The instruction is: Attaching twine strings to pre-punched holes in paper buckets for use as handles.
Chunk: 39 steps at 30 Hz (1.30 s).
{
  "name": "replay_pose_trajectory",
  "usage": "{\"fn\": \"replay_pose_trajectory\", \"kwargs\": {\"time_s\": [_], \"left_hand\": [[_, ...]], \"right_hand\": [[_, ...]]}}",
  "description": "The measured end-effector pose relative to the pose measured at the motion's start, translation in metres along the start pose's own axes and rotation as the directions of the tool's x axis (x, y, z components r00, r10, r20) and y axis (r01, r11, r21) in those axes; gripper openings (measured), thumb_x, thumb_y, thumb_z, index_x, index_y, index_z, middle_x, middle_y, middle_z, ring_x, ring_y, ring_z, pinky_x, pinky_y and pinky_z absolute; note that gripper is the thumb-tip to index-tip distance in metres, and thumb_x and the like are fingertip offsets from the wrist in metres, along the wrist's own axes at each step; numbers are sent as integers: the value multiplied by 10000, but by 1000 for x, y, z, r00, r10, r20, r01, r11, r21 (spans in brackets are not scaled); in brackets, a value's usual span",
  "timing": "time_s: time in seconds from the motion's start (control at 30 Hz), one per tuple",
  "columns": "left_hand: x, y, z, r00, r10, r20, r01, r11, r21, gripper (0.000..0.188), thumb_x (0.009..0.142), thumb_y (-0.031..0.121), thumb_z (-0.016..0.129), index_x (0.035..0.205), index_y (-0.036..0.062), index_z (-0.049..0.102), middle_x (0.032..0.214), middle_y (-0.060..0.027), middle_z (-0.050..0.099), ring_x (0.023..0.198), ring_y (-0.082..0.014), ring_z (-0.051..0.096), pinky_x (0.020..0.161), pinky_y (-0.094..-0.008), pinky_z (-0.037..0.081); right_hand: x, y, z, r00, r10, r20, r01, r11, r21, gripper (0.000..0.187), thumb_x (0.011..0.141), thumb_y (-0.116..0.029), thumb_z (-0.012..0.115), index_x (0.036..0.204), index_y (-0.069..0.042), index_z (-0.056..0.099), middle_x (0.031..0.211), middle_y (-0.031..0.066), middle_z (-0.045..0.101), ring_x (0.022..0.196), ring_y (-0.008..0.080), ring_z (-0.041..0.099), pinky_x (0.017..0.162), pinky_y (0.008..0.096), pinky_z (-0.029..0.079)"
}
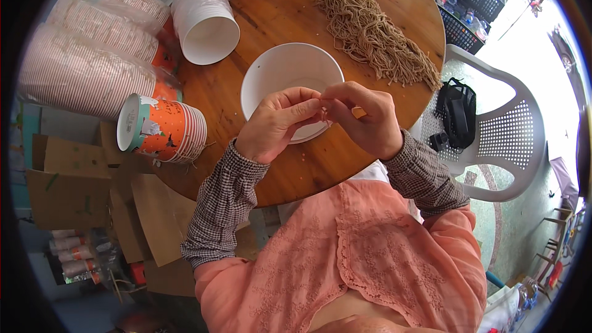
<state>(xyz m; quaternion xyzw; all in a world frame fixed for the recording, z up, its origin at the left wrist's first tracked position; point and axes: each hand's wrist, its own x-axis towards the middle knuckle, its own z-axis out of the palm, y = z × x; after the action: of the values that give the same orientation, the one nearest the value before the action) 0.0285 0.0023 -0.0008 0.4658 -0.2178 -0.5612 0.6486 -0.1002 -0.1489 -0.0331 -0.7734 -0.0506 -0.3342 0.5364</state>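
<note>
Over a white paper bucket (262, 77) near the middle of the round table, my hands meet fingertip to fingertip. My left hand (277, 122) is closed in a pinch, thumb against forefinger. Facing it, my right hand (367, 118) pinches too, with its fingers curled. Between the fingertips shows a small bit of thin pale string (325, 113); most of it is hidden. The bucket stands mouth up behind my hands, which cover part of its near rim. At the far right of the table lies a heap of tan strings (376, 34).
Orange printed paper buckets (163, 126) lie stacked on their side at the table's left edge. Behind them are plastic-wrapped bucket stacks (86, 74) and a white bucket stack (209, 34). A grey plastic chair (509, 135) holding a black bag stands right; cardboard boxes (68, 191) sit lower left.
</note>
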Motion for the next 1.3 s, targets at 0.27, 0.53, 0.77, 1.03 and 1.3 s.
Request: {"fn": "replay_pose_trajectory", "kwargs": {"time_s": [0.27,0.53,0.77,1.03,1.3], "left_hand": [[-4,1,12,996,39,-85,-16,966,257,172,921,35,620,1084,-12,591,1025,-55,641,938,-108,620,848,-239,514],[-2,-6,7,927,366,-83,-213,693,688,87,859,27,645,934,5,607,918,-37,641,866,-107,619,804,-248,501],[-6,-15,16,813,580,62,-317,349,882,90,792,-4,642,862,16,589,846,-73,600,832,-201,616,760,-302,486],[-13,-15,19,826,529,194,-325,166,931,99,813,-33,630,863,8,555,895,-60,595,888,-155,591,819,-271,461],[0,-6,32,858,513,-7,-322,549,771,163,871,77,667,1018,10,641,883,-35,658,831,-142,621,769,-270,491]], "right_hand": [[3,1,-2,992,120,-25,-119,992,49,72,923,-73,592,977,-28,606,736,65,655,644,116,640,583,257,513],[0,6,-9,988,144,-62,-143,990,18,77,917,-77,600,964,-18,586,725,62,647,621,122,634,561,252,495],[0,2,-11,983,170,-70,-169,986,11,95,931,-89,582,997,-29,548,725,82,650,638,145,665,562,270,506],[-2,5,-9,981,77,-179,-112,974,-195,54,963,-40,512,1006,-12,530,674,63,590,585,112,595,539,259,478],[3,-5,-7,999,32,-35,-37,990,-139,90,938,-93,555,1011,-68,510,720,132,622,644,321,650,561,376,502]]}}
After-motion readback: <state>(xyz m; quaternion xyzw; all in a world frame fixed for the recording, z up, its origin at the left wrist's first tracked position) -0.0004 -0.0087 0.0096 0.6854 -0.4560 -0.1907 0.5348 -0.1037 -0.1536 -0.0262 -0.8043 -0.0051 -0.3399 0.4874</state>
